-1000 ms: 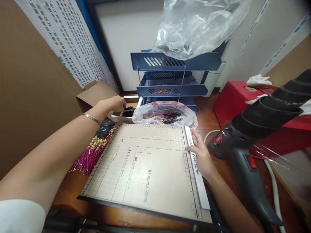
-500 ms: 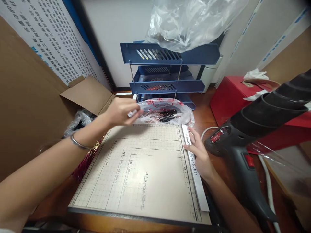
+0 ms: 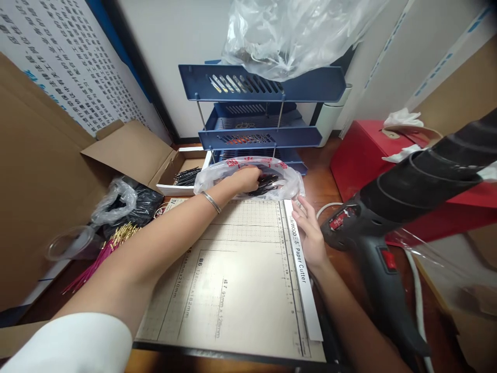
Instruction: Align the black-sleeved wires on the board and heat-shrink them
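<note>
My left hand (image 3: 244,180) reaches into a clear plastic bag (image 3: 209,178) with red print that lies at the far edge of the paper cutter board (image 3: 240,280). Its fingers are curled among black pieces (image 3: 272,184) inside the bag; what they grip is hidden. My right hand (image 3: 309,233) lies open on the white ruler strip (image 3: 301,269) along the board's right side, fingers spread, close to the bag's right corner.
A heat gun (image 3: 388,223) with a white cord rests right of the board, beside a red box (image 3: 368,155). A blue three-tier tray (image 3: 260,119) stands behind. Left: a white box of black pieces (image 3: 186,178), an open carton (image 3: 132,153), magenta gold-tipped pins (image 3: 97,254), a black bag (image 3: 135,202).
My left hand left the white box at the left, swung right across the board's far edge and went into the plastic bag. My right hand stayed on the ruler strip.
</note>
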